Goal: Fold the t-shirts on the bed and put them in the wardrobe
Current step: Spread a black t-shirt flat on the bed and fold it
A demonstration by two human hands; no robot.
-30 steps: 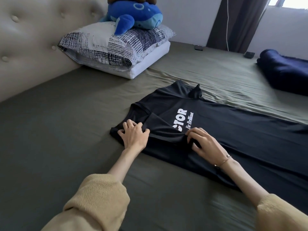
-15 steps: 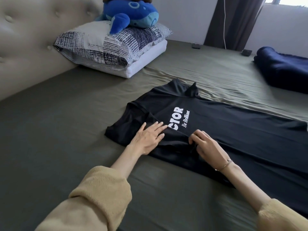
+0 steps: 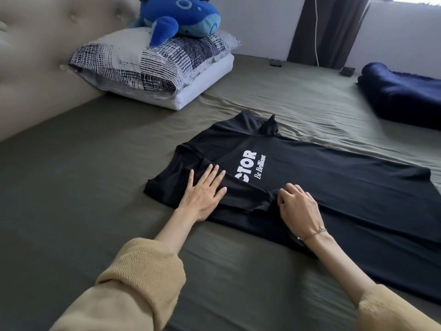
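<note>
Flat on the olive-green bed (image 3: 71,187) lay the black t-shirt (image 3: 334,199), printed side up, its long axis running left to right: the collar end pointed left toward the headboard (image 3: 28,68) and the hem ran off the right edge of view. White lettering (image 3: 251,168) reading "CTOR" and "Be Brilliant" sat sideways near the collar end. The near sleeve had been folded inward over the body, forming a diagonal flap across the chest.

The left hand (image 3: 205,194) lay released and flat, palm down, fingers spread and pointing far-right, pressing that folded sleeve against the shirt. The right hand (image 3: 298,206) was curled, knuckles up, its fingertips pinching a small bunch of fabric at the end of the sleeve fold; a thin bracelet (image 3: 315,232) circled its wrist. Both forearms reached in from the near edge, with tan knitted sleeves (image 3: 133,283) pushed up toward the elbows.

Further left, against the headboard, two stacked pillows (image 3: 148,68) carried a blue plush toy (image 3: 181,15). At the far right a dark blue blanket (image 3: 401,96) rested on the bed, well apart from the shirt, and a dark curtain (image 3: 329,27) hung beyond it.
</note>
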